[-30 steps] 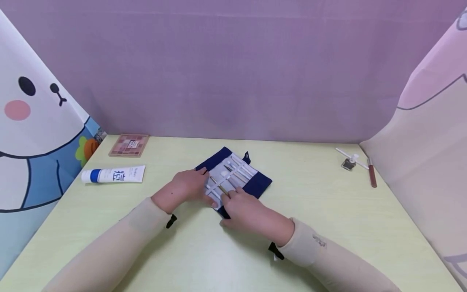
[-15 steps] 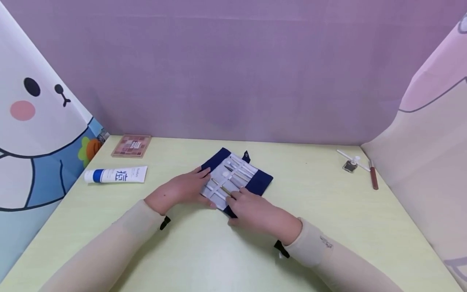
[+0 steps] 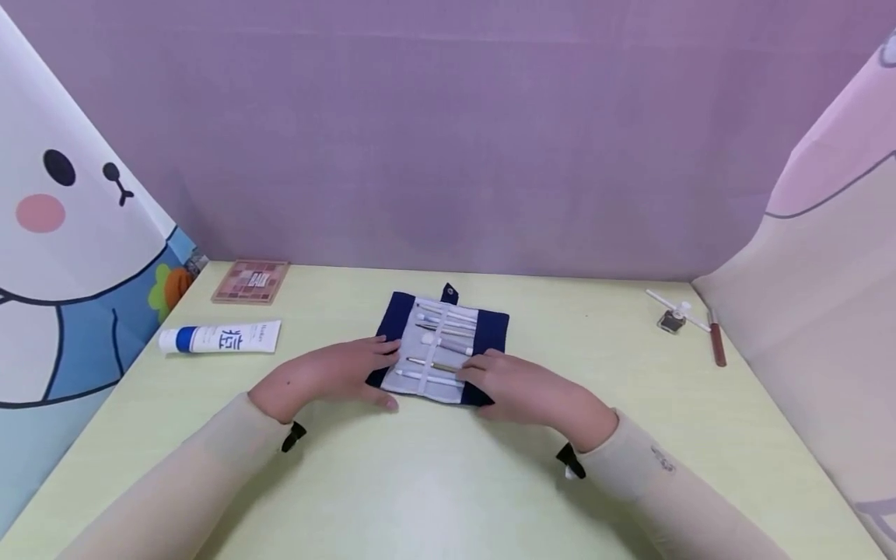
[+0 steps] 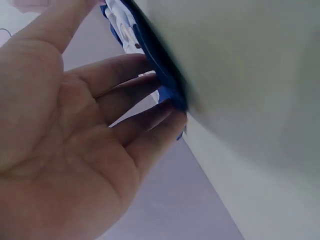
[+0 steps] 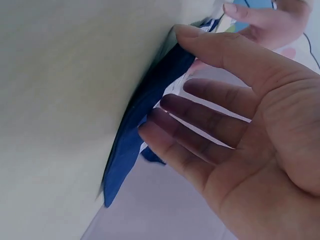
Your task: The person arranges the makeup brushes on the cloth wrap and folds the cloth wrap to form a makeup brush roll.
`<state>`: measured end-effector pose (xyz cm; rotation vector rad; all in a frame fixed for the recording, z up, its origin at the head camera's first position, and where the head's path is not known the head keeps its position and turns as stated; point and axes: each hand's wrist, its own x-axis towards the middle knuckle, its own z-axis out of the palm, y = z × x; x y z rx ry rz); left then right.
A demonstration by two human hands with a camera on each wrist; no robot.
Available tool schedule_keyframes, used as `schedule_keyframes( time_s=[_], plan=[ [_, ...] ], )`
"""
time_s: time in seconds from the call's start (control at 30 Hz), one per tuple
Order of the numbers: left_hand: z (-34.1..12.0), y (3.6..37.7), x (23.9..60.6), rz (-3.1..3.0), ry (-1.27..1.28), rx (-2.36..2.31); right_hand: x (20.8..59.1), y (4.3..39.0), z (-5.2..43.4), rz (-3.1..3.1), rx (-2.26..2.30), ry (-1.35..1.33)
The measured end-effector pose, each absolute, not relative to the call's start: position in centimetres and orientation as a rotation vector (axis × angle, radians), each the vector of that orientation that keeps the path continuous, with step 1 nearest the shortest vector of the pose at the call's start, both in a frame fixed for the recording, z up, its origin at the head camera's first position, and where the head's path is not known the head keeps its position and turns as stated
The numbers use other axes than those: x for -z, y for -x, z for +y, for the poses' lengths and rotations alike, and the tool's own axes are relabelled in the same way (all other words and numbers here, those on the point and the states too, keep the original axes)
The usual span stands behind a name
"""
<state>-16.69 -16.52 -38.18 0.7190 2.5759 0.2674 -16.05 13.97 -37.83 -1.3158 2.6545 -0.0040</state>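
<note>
Brush roll [image 3: 439,346] lies unrolled at mid-table [image 3: 420,482], being squared up. Left hand [image 3: 329,376] and right hand [image 3: 521,387] rest beside its near corners, fingers straight, gripping nothing. Closing it would probably call for a grip on one edge.

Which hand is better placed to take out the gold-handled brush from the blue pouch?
Probably the right hand: its fingertips lie beside the brush handle end on the pouch. The left hand rests flat on the pouch's left edge, steadying it.
</note>
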Motion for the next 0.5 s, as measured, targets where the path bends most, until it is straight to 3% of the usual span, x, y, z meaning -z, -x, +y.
schedule_keyframes(
  time_s=[0.5],
  plan=[
    [-16.3,15.2,38.2,2.656,-0.801,-0.204,38.1,16.9,15.7,2.632,0.166,1.317]
  ],
)
